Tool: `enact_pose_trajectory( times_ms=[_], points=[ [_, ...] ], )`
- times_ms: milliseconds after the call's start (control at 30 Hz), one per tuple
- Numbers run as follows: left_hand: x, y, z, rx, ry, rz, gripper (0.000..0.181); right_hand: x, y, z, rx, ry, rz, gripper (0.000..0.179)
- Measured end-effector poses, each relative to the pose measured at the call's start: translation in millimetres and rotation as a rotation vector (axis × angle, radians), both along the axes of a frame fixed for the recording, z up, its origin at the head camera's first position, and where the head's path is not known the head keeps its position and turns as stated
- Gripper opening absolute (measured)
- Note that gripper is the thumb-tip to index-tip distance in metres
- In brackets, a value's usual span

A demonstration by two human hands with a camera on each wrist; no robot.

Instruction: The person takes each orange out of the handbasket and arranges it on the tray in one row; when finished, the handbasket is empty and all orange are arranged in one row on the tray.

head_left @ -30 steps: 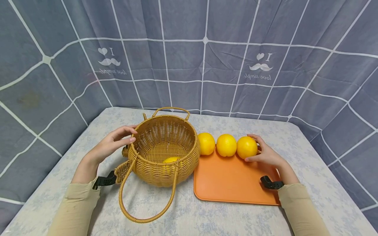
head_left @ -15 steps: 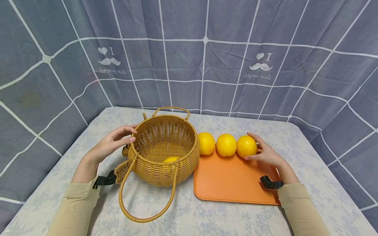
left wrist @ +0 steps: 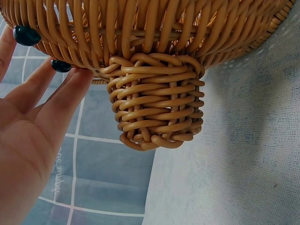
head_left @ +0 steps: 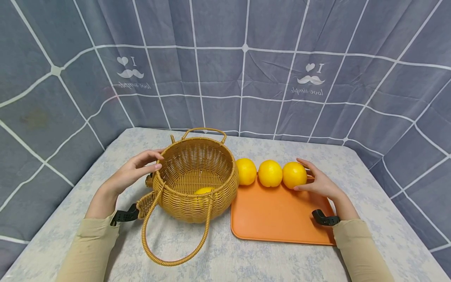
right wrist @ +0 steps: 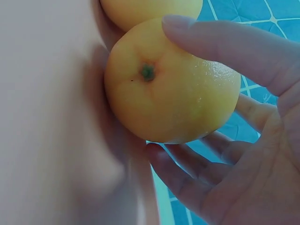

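Note:
A round wicker basket [head_left: 193, 211] stands left of centre, one looped handle laid toward the front. Inside it an orange [head_left: 204, 191] shows in part. My left hand [head_left: 128, 172] rests at the basket's left rim; in the left wrist view its fairly straight fingers lie near two dark beads on the wicker. Along the back of an orange-coloured tray [head_left: 275, 219], three oranges sit in a row. My right hand [head_left: 320, 184] is spread around the rightmost orange [head_left: 294, 175]. In the right wrist view its thumb overlaps that fruit, with the other fingertips just below.
The middle orange [head_left: 270, 173] and the left orange [head_left: 246, 171] sit beside the basket's right side. A short woven stub [left wrist: 157, 101] juts from the basket. A patterned cloth [head_left: 218, 258] covers the table, and a blue-grey checked curtain [head_left: 222, 74] encloses it.
My right hand has shifted slightly right, its thumb and index finger now a little farther over on the rightmost orange. The left hand, basket and oranges look the same.

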State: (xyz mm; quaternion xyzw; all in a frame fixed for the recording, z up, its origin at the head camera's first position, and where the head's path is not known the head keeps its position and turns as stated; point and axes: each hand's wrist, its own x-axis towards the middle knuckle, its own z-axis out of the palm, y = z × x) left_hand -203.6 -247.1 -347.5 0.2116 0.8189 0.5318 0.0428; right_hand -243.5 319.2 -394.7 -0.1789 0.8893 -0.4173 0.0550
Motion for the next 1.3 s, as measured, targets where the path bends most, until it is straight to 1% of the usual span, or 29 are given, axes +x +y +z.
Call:
enact_pose_trajectory(
  times_ms=[700,1067,1300],
  points=[
    [0.2,0.1,-0.7,-0.009,0.001,0.002,0.033,0.6,1.1,1.9,-0.023,-0.009,-0.013,0.089],
    [0.2,0.5,-0.1,0.0,0.008,-0.005,0.031,1.3,1.6,3.3,-0.04,-0.024,-0.018,0.089],
    [-0.2,0.1,-0.6,0.002,0.006,-0.004,0.03,1.8,2.6,5.1,-0.04,-0.019,-0.017,0.089]
  ],
)
